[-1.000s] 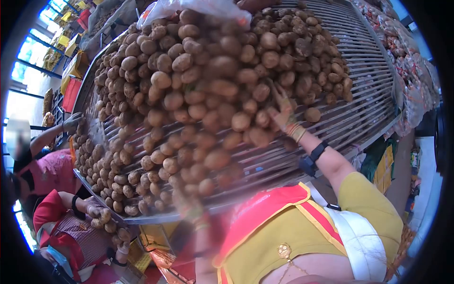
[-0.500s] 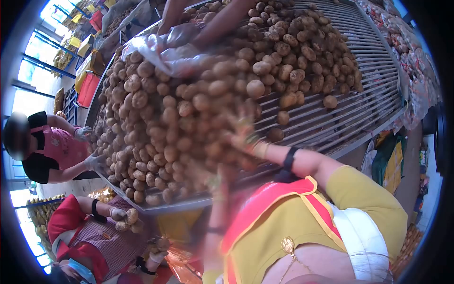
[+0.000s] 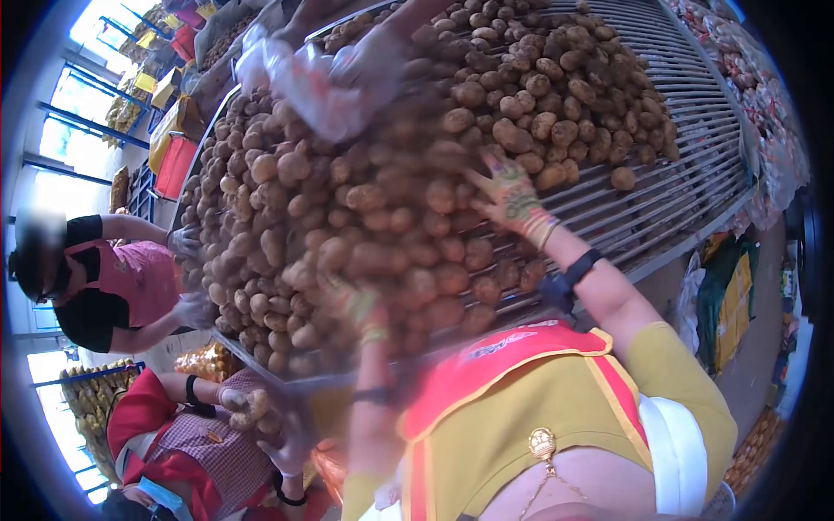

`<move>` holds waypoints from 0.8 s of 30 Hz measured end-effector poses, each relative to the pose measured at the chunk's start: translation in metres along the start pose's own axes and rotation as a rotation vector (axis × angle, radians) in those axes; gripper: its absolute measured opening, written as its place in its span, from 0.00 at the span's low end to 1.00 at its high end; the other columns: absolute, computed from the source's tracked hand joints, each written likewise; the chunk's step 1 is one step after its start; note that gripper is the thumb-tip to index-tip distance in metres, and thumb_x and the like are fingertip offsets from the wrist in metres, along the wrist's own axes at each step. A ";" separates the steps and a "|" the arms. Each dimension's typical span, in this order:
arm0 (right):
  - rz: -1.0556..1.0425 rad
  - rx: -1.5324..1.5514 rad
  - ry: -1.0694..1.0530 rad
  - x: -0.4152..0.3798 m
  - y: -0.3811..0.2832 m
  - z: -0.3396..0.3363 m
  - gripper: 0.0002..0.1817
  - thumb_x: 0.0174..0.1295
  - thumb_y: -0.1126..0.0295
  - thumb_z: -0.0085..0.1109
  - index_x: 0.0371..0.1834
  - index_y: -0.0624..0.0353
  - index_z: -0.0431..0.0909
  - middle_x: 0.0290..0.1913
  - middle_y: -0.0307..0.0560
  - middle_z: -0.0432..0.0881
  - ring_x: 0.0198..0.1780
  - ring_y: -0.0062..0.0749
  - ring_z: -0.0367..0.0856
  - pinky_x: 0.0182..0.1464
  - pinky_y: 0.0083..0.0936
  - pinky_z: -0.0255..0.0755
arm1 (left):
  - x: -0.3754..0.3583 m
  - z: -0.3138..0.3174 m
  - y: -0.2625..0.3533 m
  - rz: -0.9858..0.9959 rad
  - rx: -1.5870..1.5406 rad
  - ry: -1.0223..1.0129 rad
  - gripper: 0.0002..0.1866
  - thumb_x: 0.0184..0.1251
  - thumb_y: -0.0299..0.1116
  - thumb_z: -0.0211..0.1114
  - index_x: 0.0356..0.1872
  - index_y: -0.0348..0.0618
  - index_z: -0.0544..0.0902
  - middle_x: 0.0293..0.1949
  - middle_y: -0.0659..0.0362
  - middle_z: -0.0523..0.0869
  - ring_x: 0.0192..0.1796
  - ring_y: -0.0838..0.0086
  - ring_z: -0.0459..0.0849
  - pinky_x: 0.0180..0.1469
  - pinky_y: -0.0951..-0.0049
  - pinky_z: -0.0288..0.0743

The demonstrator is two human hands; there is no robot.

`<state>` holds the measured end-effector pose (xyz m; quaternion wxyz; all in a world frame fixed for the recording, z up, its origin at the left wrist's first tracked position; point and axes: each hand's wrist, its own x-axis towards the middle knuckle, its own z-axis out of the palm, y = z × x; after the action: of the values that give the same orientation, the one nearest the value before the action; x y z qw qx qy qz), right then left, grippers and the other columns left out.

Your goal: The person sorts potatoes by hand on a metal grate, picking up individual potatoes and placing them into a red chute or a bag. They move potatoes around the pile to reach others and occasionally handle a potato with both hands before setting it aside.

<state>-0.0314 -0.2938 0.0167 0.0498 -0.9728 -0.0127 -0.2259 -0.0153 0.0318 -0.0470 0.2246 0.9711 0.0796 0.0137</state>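
Note:
Brown potatoes (image 3: 365, 198) lie in a big heap on a slatted metal sorting table (image 3: 686, 165) in front of me. My right hand (image 3: 514, 198), in a patterned glove, rests against the heap's right part, fingers spread, with bare slats beside it. In a similar glove, my left hand (image 3: 356, 308) is among the potatoes at the near edge; motion smears its fingers. Potatoes between my hands are blurred. Across the table, a co-worker's gloved hands hold a clear plastic bag (image 3: 326, 87) over the heap.
At the left edge, a person in a pink apron (image 3: 143, 278) has gloved hands at the heap. Nearer, another person holds several potatoes (image 3: 254, 410). The table's metal rim (image 3: 669, 260) runs before me. Filled bags (image 3: 738, 78) are piled along the far right.
My right hand has moved right and up, my left hand left and up. Potatoes between them have shifted. The co-worker's plastic bag has moved slightly up.

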 end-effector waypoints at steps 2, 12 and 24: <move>0.007 0.175 -0.052 -0.031 0.012 0.003 0.30 0.61 0.61 0.63 0.67 0.55 0.73 0.63 0.59 0.76 0.64 0.54 0.74 0.64 0.42 0.69 | -0.002 -0.005 0.014 0.043 -0.024 -0.049 0.38 0.73 0.42 0.53 0.76 0.26 0.57 0.77 0.36 0.57 0.77 0.46 0.59 0.78 0.51 0.51; 0.557 -0.025 -0.088 -0.167 0.022 -0.039 0.21 0.60 0.65 0.59 0.58 0.48 0.78 0.50 0.51 0.82 0.56 0.52 0.78 0.59 0.46 0.72 | 0.034 0.006 0.153 1.164 -0.158 -0.017 0.23 0.55 0.36 0.67 0.55 0.47 0.82 0.58 0.52 0.80 0.64 0.55 0.76 0.69 0.49 0.66; 0.606 0.371 0.145 -0.131 0.047 -0.025 0.20 0.61 0.75 0.56 0.58 0.59 0.80 0.62 0.57 0.76 0.63 0.51 0.75 0.64 0.41 0.71 | 0.012 0.036 0.167 1.358 0.051 -0.177 0.12 0.56 0.36 0.65 0.42 0.52 0.82 0.37 0.56 0.81 0.51 0.59 0.82 0.73 0.49 0.60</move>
<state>-0.1578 -0.3430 -0.0235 0.2909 -0.8881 0.2393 -0.2633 0.0239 -0.1301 -0.0060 0.1490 0.8081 -0.5655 0.0702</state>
